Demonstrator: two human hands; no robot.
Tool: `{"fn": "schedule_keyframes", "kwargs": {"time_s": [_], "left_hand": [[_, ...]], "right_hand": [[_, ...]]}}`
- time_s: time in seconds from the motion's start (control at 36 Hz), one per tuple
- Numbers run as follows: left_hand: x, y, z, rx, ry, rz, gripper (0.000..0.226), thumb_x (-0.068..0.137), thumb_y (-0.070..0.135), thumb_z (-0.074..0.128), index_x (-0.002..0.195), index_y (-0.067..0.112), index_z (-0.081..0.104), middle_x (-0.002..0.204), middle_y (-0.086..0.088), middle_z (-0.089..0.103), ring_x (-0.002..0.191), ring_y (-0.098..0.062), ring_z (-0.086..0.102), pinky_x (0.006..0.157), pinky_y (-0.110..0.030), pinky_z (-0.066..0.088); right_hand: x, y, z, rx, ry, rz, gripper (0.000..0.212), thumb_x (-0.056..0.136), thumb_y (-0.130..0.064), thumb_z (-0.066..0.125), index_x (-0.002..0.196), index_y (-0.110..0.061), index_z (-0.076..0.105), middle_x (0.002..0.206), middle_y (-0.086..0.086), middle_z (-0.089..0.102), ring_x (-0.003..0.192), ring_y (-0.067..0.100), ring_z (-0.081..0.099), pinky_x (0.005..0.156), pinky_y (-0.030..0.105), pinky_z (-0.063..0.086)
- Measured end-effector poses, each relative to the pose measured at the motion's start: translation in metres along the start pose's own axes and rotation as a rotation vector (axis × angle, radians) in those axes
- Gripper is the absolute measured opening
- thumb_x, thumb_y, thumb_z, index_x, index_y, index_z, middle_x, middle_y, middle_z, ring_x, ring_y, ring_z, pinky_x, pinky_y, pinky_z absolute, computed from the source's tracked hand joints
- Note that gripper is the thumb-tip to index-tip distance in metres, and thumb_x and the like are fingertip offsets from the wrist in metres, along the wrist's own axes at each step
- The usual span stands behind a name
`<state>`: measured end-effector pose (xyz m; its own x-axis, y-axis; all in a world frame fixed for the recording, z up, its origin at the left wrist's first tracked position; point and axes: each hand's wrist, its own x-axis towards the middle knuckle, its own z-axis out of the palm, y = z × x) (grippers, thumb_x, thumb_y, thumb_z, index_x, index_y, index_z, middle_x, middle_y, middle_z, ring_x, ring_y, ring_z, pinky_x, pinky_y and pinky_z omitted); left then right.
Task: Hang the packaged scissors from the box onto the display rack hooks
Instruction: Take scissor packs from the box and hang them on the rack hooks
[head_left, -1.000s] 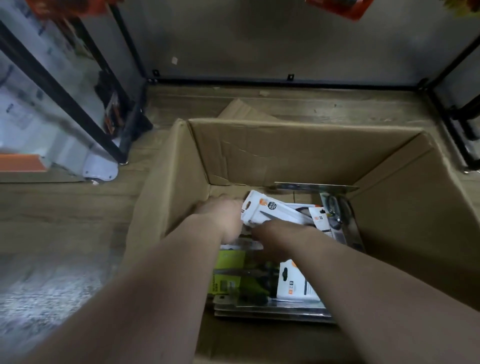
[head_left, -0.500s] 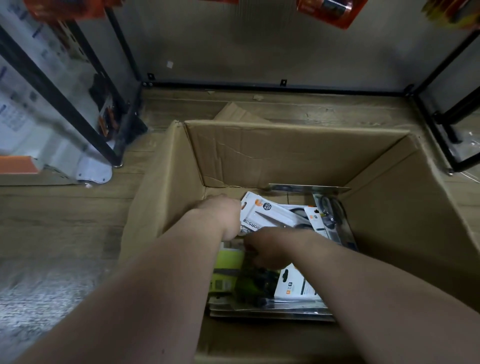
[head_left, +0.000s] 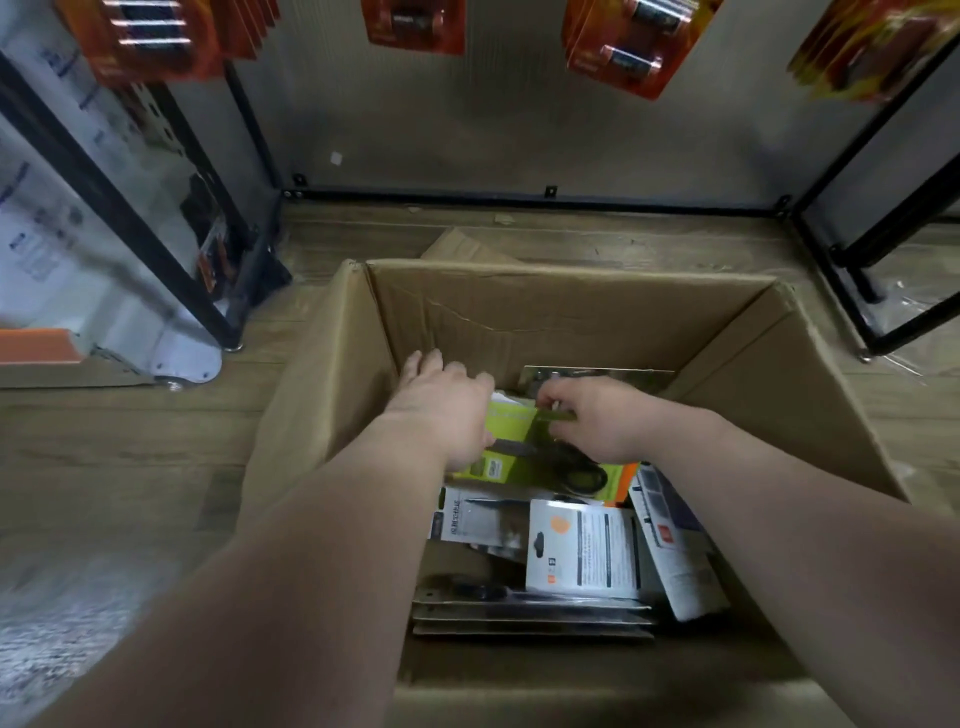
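Here's the green scissors pack (head_left: 519, 449), inside the cardboard box (head_left: 571, 291) toward its far wall, raised above the other packs and tilted. Dark scissor handles show through its front at the 4 o'clock corner.

The right hand (head_left: 597, 423) comes in from 3 o'clock and pinches the pack's top edge between thumb and curled fingers, a firm grasp. The left hand (head_left: 441, 410) is on the 9 o'clock side, back upward, covering the pack's left edge, with fingers reaching toward the box's far-left corner. Whether it grips the pack or only lies against it, I cannot tell.

At 6 o'clock from the green pack, more goods lie on the box floor. There's a white pack (head_left: 582, 553) with an orange mark, a grey-fronted one (head_left: 478, 519) just beside it at 9 o'clock, and another white one (head_left: 675, 556) leaning against the right wall. Under them lies a stack of flat card-backed packs (head_left: 530, 616), edges toward the camera.

The box stands on a wooden floor (head_left: 156, 457). Beyond it at 12 o'clock runs the rack's black bottom rail (head_left: 519, 196), and orange packs (head_left: 618, 49) hang above. At 10 o'clock another black rack leg (head_left: 130, 228) slants down to the floor.
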<state>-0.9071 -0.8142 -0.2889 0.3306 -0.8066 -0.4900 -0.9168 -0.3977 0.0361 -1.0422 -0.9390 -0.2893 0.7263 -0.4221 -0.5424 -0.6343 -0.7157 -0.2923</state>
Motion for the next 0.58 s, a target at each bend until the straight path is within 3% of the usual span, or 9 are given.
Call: {"fn": "schedule_keyframes", "kwargs": {"time_s": [0.11,0.17,0.28,0.39,0.5,0.58], "left_hand": [[-0.003,0.007,-0.002,-0.087,-0.093,0.087,0.061,0.088,0.049,0.068,0.139,0.023,0.047,0.139,-0.005,0.055,0.128,-0.03,0.049,0.107,-0.044,0.041],[-0.004,0.01,0.0,-0.192,-0.192,0.095,0.064,0.087,0.043,0.073,0.141,0.024,0.046,0.137,-0.003,0.056,0.121,-0.027,0.055,0.099,-0.038,0.048],[-0.006,0.013,0.0,-0.268,-0.309,0.085,0.056,0.089,0.034,0.073,0.139,0.024,0.052,0.135,-0.001,0.057,0.119,-0.024,0.056,0.1,-0.036,0.048],[-0.008,0.011,-0.005,-0.299,-0.364,0.071,0.049,0.093,0.032,0.069,0.138,0.024,0.052,0.135,-0.001,0.059,0.12,-0.024,0.056,0.103,-0.038,0.046],[-0.009,0.009,-0.004,-0.269,-0.395,0.055,0.048,0.096,0.03,0.066,0.14,0.02,0.049,0.139,-0.003,0.055,0.124,-0.026,0.054,0.102,-0.038,0.044],[-0.011,0.007,-0.003,-0.247,-0.421,0.042,0.052,0.097,0.03,0.065,0.144,0.019,0.046,0.143,-0.004,0.052,0.127,-0.027,0.052,0.105,-0.041,0.044]], "right_hand": [[-0.002,-0.002,0.002,-0.053,-0.077,-0.05,0.029,0.096,-0.029,0.056,0.125,-0.032,0.055,0.107,-0.006,0.054,0.096,0.018,0.052,0.08,0.03,0.043],[-0.004,-0.005,0.0,-0.044,-0.093,-0.07,0.031,0.097,-0.029,0.056,0.127,-0.033,0.056,0.105,-0.009,0.049,0.096,0.016,0.05,0.08,0.029,0.04],[-0.005,-0.007,-0.001,-0.014,-0.109,-0.11,0.027,0.096,-0.027,0.058,0.123,-0.031,0.061,0.106,-0.009,0.055,0.1,0.018,0.057,0.077,0.029,0.043],[-0.007,-0.002,-0.002,0.056,-0.083,-0.103,0.025,0.097,-0.032,0.059,0.121,-0.027,0.065,0.1,-0.011,0.058,0.09,0.01,0.057,0.073,0.024,0.04],[-0.011,0.012,-0.006,0.274,0.043,0.041,0.038,0.103,-0.041,0.045,0.132,-0.02,0.06,0.116,0.001,0.065,0.104,0.018,0.061,0.082,0.024,0.041],[-0.013,0.03,-0.004,0.256,0.108,0.135,0.034,0.106,-0.034,0.04,0.123,-0.016,0.062,0.104,0.002,0.061,0.089,0.018,0.056,0.071,0.026,0.041]]}}
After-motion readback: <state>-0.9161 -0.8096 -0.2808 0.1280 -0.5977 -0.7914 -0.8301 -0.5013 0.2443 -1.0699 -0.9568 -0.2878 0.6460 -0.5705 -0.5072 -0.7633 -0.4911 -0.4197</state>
